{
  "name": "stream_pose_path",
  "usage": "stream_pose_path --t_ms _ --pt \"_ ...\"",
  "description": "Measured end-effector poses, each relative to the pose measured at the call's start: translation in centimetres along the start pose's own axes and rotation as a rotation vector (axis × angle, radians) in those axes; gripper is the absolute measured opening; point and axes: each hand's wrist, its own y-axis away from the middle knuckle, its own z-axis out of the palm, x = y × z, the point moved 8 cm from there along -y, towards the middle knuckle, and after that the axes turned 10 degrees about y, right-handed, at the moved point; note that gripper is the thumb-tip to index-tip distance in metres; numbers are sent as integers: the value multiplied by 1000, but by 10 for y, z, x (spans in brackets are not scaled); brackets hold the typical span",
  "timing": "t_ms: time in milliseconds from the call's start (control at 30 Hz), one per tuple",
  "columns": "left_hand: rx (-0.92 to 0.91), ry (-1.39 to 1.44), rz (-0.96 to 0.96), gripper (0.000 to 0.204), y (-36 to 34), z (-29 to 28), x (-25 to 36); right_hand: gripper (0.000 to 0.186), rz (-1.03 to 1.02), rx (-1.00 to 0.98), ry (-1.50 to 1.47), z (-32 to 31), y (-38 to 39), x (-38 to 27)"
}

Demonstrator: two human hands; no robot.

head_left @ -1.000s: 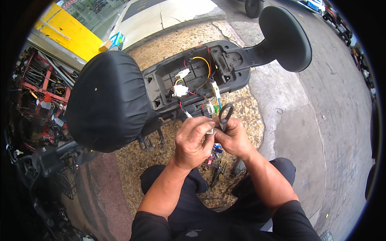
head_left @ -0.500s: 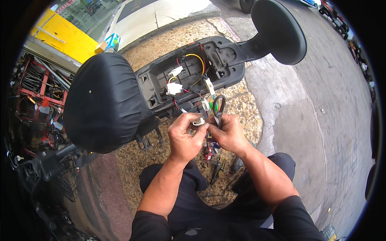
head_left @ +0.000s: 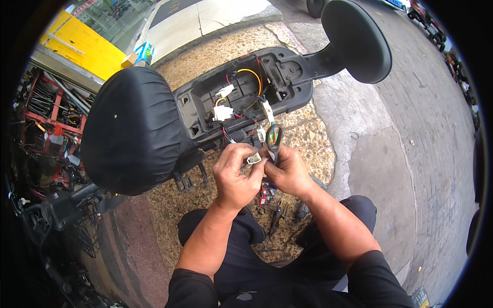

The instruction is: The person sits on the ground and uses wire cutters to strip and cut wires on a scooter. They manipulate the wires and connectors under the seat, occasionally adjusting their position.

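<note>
Between the fingertips of my left hand (head_left: 233,177) is a white wire connector (head_left: 254,158), its hollow end facing up. My right hand (head_left: 291,173) is closed round a pair of scissors with black loop handles (head_left: 275,134); the loops point away from me and the blades are hidden in the hand. The right thumb and fingers meet beside the connector. Just beyond the hands lies the open black under-seat tray (head_left: 303,95) of a scooter. Inside it are white connectors (head_left: 223,113) and a yellow wire (head_left: 252,75). Another white plug (head_left: 268,111) hangs over its near edge.
A rounded black seat (head_left: 131,131) stands at the left, and a black backrest pad (head_left: 357,41) at the far right. Tools and small parts (head_left: 276,218) lie on the speckled ground between my knees. A red tool rack (head_left: 54,110) is at far left.
The connector has turned so its hollow end shows more. The scissors and my right hand have shifted slightly left.
</note>
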Motion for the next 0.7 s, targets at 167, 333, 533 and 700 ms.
stream_pose_path --t_ms 167,333,533,700 --pt "-14 -57 103 29 1 5 12 11 -9 3 -75 -1 1 3" --pt "-25 -49 74 31 0 6 11 15 1 -22 -102 1 1 4" --pt "-63 48 9 29 -5 5 8 15 -9 -21 -181 1 0 2" --pt "-32 117 -59 25 -3 3 -3 13 48 -58 -190 5 -1 7"
